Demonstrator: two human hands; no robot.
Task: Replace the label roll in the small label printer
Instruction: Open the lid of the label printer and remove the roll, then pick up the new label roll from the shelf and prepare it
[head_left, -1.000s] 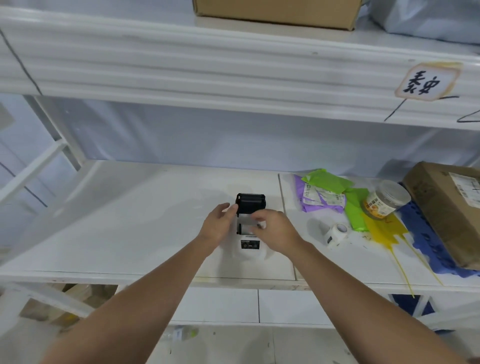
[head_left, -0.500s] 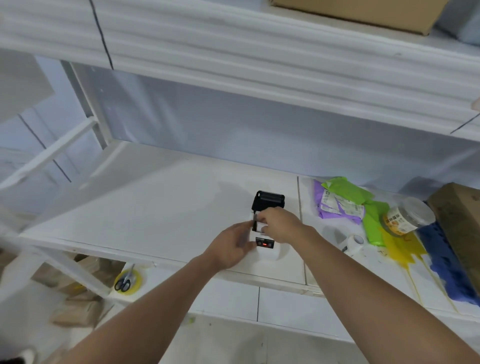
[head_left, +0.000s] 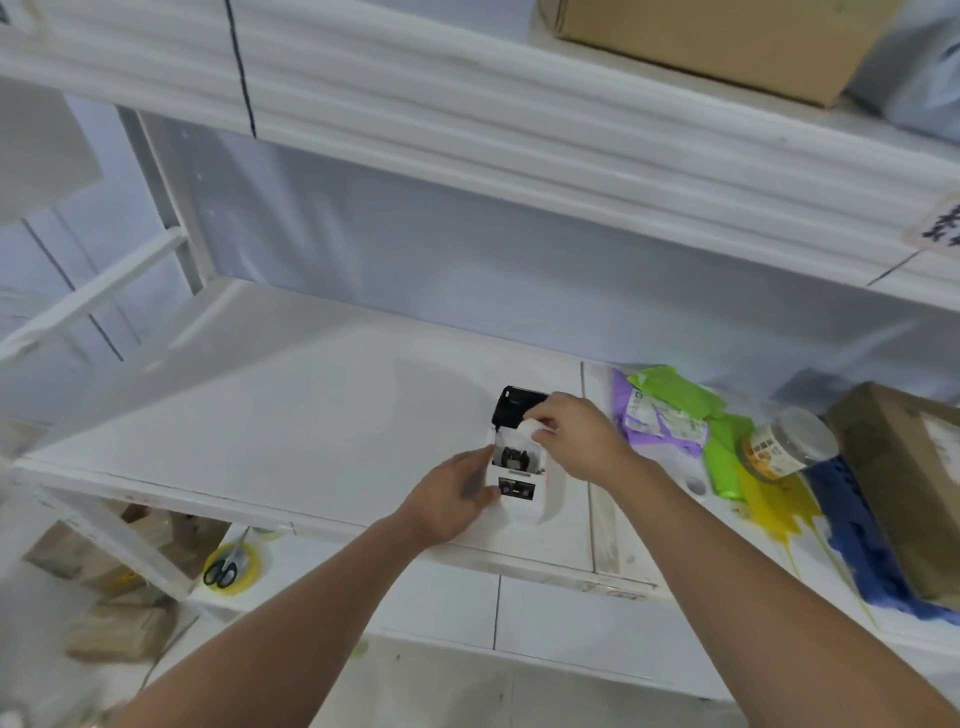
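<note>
White shelf (head_left: 311, 415) — printer (head_left: 524, 483) near front edge

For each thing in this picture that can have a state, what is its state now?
label printer: lid open, upright on shelf
printer lid: flipped up
label roll: held at the open bay
left hand: bracing the printer's side
right hand: pinching the roll
jar: lying on its side, lid on

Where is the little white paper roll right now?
The white label roll is pinched in the right hand, just above the open label printer near the shelf's front edge, which the left hand steadies.
</note>
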